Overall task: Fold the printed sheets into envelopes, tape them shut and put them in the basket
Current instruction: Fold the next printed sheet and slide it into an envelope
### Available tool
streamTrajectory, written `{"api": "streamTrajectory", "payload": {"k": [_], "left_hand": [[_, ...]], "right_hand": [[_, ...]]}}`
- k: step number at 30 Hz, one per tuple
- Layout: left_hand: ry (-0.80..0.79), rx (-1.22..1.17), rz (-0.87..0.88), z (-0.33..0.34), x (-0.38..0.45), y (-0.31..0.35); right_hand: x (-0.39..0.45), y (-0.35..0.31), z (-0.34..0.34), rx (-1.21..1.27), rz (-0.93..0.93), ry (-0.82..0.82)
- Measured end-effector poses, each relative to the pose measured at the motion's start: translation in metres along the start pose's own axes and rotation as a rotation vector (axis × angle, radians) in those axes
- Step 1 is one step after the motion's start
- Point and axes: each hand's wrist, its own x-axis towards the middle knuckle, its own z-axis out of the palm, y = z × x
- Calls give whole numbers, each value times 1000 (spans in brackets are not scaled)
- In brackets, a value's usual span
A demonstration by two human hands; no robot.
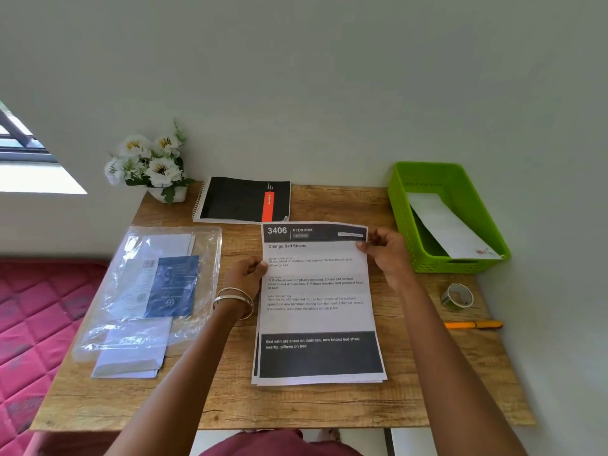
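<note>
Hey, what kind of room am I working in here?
Probably a bedroom or home study corner: a small wooden desk against the wall, a pink quilted mattress beside it, a black spiral notebook.

You see an evenly bright, soft-lit picture, daylight entering by the window point(23, 153) at far left, glare streaking the plastic sleeve point(148, 291), faint shadows only, mild softness throughout, and wide-angle bending at the edges.
</note>
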Motion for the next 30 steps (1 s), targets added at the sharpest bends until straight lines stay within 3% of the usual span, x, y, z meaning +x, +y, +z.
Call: {"api": "streamTrajectory", "payload": {"k": [5,10,13,17,23,30], "left_hand": [[24,-36,-44,-2,3,-4],[12,-174,-83,-3,-3,4],[-39,-145,-68,-3,-6,6],[38,-49,-26,1,-8,4],[94,160,111,7,-9,0],[152,134,97,12,-6,-6]], "right_hand": [[-15,14,-8,-162,-113,-68],[-25,47,-15,-728,-381,-117],[-32,45,-5,-990,-273,-185],[-45,32,30,-941,-368,-212],[-53,26,104,-1105,-481,-486],[-49,46,83,-1227,-336,-429]]}}
